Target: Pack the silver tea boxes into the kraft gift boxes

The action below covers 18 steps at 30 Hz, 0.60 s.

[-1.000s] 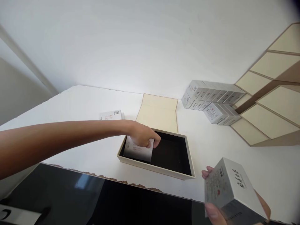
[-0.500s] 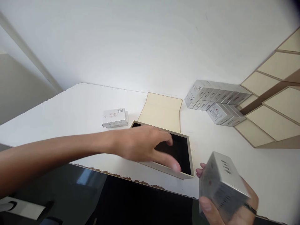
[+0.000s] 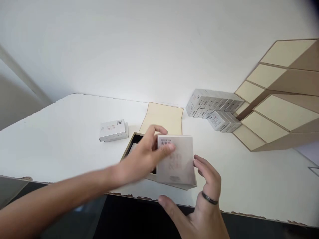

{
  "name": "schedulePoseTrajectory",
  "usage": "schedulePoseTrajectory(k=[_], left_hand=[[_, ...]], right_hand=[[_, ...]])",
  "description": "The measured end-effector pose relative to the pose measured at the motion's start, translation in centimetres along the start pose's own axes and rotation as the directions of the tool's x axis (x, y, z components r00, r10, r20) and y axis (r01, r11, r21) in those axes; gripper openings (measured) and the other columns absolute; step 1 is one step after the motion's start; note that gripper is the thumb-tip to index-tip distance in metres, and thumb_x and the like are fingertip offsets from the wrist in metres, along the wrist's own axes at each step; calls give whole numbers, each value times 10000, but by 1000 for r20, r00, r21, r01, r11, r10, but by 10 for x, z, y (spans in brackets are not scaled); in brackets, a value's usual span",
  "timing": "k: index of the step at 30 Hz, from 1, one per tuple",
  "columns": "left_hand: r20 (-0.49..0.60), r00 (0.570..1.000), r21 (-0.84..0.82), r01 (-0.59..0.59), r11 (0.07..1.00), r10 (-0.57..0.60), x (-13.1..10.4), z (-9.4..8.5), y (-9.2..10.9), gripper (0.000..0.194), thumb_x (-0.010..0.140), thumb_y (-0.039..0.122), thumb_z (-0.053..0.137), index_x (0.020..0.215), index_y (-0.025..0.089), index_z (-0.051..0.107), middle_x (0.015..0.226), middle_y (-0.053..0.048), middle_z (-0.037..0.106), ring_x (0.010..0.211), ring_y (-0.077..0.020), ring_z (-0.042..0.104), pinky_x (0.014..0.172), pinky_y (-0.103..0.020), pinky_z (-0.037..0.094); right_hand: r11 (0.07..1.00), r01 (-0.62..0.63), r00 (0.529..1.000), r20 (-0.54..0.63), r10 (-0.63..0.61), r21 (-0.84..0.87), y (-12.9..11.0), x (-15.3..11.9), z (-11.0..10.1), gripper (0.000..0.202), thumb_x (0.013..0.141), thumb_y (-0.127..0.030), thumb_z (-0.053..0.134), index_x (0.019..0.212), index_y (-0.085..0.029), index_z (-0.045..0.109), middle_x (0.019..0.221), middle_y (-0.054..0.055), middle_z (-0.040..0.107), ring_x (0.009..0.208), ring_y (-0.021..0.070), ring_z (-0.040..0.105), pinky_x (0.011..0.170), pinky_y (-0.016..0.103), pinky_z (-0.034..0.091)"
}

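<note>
My left hand [image 3: 146, 156] grips a small white carton [image 3: 175, 162] with faint print, its thumb across the front face and its fingers at the left edge. The carton is over the right part of an open cream gift box [image 3: 127, 146] with a dark inside. Part of a pale object [image 3: 133, 147] shows in the box's left end; the rest is hidden by my left hand. My right hand [image 3: 199, 199], with a black band on it, is open beside the carton. Its fingertips are at the carton's right edge, touching or nearly so, and its thumb is spread away.
The gift box's cream lid [image 3: 163, 118] lies folded back toward the wall. Two white cartons [image 3: 113, 130] lie stacked on the left. Rows of white cartons [image 3: 211, 103] stand at the back right, beside piled cream gift boxes [image 3: 284, 116]. The white table's front edge [image 3: 139, 197] is chipped.
The right hand held white carton packaging at the right; now it is open beside the gift box. The left hand, empty before, now grips a carton. The view has shifted right.
</note>
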<state>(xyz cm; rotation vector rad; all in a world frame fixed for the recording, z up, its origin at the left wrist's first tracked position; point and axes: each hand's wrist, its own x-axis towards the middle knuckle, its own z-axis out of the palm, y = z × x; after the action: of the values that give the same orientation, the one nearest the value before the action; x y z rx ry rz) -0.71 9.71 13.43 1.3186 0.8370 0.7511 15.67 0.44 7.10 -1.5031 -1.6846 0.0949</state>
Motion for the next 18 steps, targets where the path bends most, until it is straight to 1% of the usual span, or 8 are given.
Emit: schedulePoseTrajectory(k=[3, 5, 6, 9, 11, 15, 17, 18], left_hand=[[182, 971, 197, 120, 973, -156, 28, -41, 21, 399, 904, 565, 570, 1155, 273, 467, 747, 29, 543, 603, -127, 527, 498, -218, 389], [295, 931, 437, 71, 897, -217, 46, -58, 30, 346, 902, 527, 578, 1127, 265, 561, 802, 6, 587, 665, -146, 560, 553, -247, 417], [329, 910, 588, 11, 809, -251, 54, -61, 33, 296, 899, 473, 593, 1105, 261, 606, 838, -5, 612, 722, -160, 577, 609, -267, 433], [326, 852, 880, -115, 461, -409, 67, -55, 35, 230, 897, 329, 558, 1086, 257, 668, 963, -38, 682, 868, -212, 603, 748, -327, 443], [275, 814, 941, -119, 316, -513, 67, -44, 33, 334, 916, 325, 513, 1231, 275, 610, 1128, -74, 686, 971, -265, 614, 811, -384, 453], [212, 815, 976, -145, 165, -539, 52, -31, 29, 667, 911, 589, 475, 1498, 302, 344, 1478, -136, 481, 1287, -409, 466, 985, -538, 398], [210, 797, 977, -150, 152, -567, 44, -31, 26, 928, 792, 663, 611, 1548, 308, 208, 1588, -137, 307, 1374, -443, 365, 1038, -564, 366], [219, 779, 975, -160, 152, -588, 41, -32, 24, 1073, 708, 632, 721, 1557, 319, 144, 1617, -131, 228, 1390, -446, 345, 1051, -562, 364]], right_hand=[[993, -30, 999, 20, 33, -116, 17, -5, 4, 555, 914, -504, 568, 1373, -236, 409, 1393, 167, 437, 1265, 371, 434, 879, 528, 504], [982, -30, 999, 22, 35, -185, 31, -6, 12, 434, 955, -496, 494, 1298, -231, 470, 1350, 154, 478, 1249, 369, 436, 908, 556, 452], [978, -6, 999, 36, 14, -207, 37, -7, 17, 408, 967, -491, 468, 1278, -228, 479, 1335, 151, 491, 1237, 365, 446, 919, 566, 430], [974, 39, 998, 64, -25, -225, 48, -7, 28, 389, 985, -472, 425, 1276, -218, 469, 1339, 148, 497, 1228, 352, 457, 937, 571, 399], [975, 26, 998, 55, -15, -221, 51, -9, 31, 378, 990, -465, 410, 1270, -217, 472, 1345, 144, 493, 1229, 347, 461, 941, 564, 394], [969, 31, 999, 41, -22, -244, 53, -11, 30, 374, 984, -458, 431, 1263, -212, 472, 1354, 147, 482, 1226, 344, 465, 947, 553, 390], [965, 50, 998, 43, -40, -259, 54, -11, 29, 375, 982, -452, 437, 1264, -207, 469, 1361, 152, 474, 1229, 346, 464, 950, 552, 389], [962, 61, 998, 45, -50, -267, 54, -10, 28, 371, 981, -447, 441, 1260, -204, 471, 1362, 153, 473, 1229, 346, 465, 950, 552, 389]])
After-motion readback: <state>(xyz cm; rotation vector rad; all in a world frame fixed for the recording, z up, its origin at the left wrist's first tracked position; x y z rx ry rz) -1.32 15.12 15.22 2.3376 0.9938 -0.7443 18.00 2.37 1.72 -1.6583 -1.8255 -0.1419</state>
